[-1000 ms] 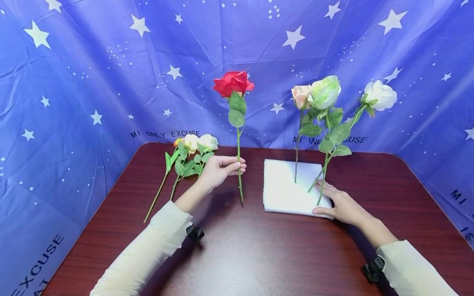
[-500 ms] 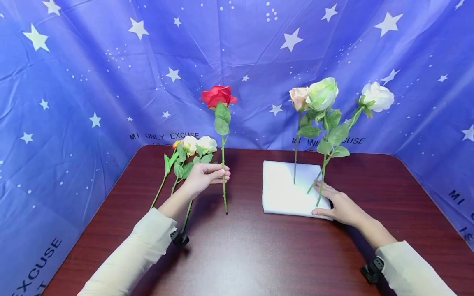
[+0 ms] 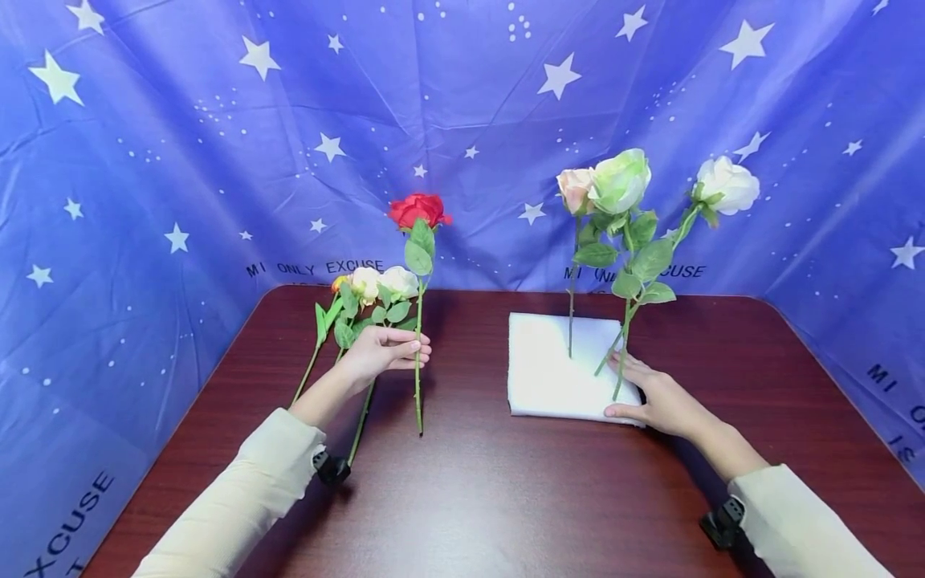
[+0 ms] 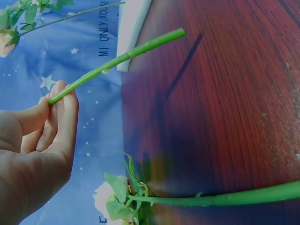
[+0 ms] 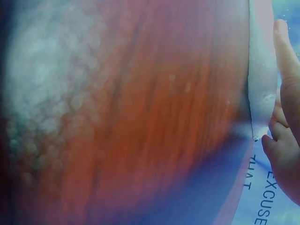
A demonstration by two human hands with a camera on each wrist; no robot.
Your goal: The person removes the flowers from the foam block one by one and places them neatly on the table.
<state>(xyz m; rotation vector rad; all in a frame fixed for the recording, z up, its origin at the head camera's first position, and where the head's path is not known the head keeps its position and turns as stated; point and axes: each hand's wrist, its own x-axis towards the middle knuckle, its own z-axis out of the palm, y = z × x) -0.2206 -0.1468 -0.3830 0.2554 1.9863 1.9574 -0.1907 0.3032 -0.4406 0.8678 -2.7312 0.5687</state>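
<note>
My left hand [image 3: 372,357] pinches the stem of a red rose [image 3: 419,211] between thumb and fingers, holding it upright over the table. In the left wrist view the bare lower end of the green stem [image 4: 117,61] sticks out past the fingertips. My right hand [image 3: 668,401] rests on the right side of a white foam block [image 3: 542,385], thumb at its front edge and fingers stretched behind the stems. A pale pink rose [image 3: 576,191], a green-white rose [image 3: 620,183] and a white rose [image 3: 726,186] stand in the block, the white one leaning right.
Left of the block, several flowers lie on the dark red wooden table [image 3: 477,498], among them a white rose [image 3: 399,281], a cream one [image 3: 364,281] and an orange bloom [image 3: 340,283]. A blue star-patterned cloth [image 3: 491,120] hangs behind and at both sides.
My left hand has moved left and toward me, lowering the red rose, which now stands nearer the lying flowers. The right hand has stayed on the foam block.
</note>
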